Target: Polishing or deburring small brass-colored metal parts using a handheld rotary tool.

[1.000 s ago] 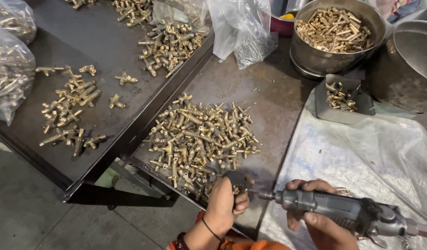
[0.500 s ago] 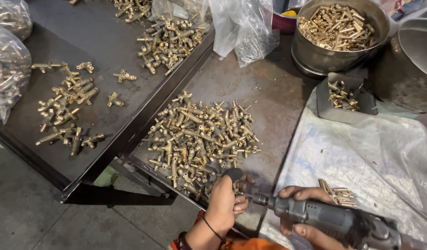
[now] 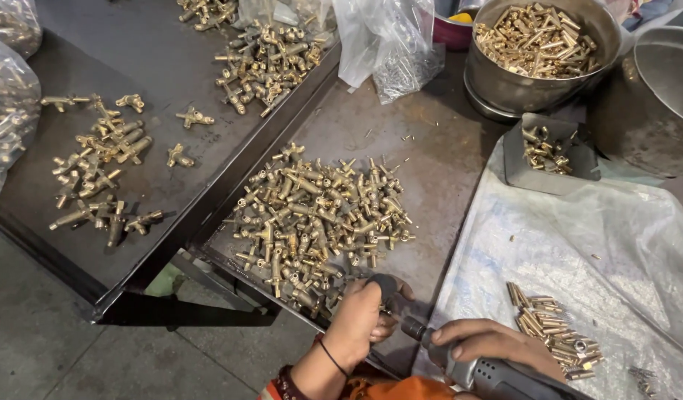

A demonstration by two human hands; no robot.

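Brass fittings [image 3: 319, 218] — small, knobbly, T-shaped — lie heaped on the scuffed dark metal tray [image 3: 445, 170]. The left hand [image 3: 360, 318] curls tight around 1 dark piece at the heap's near edge. The right hand [image 3: 493, 342] grips a grey, ribbed power tool [image 3: 482, 370], its tip touching that piece. Compared with 0.5 s ago, both hands sit lower in view, and short brass pins [image 3: 552, 326] on the crinkled plastic sheet [image 3: 615, 252] show more fully.
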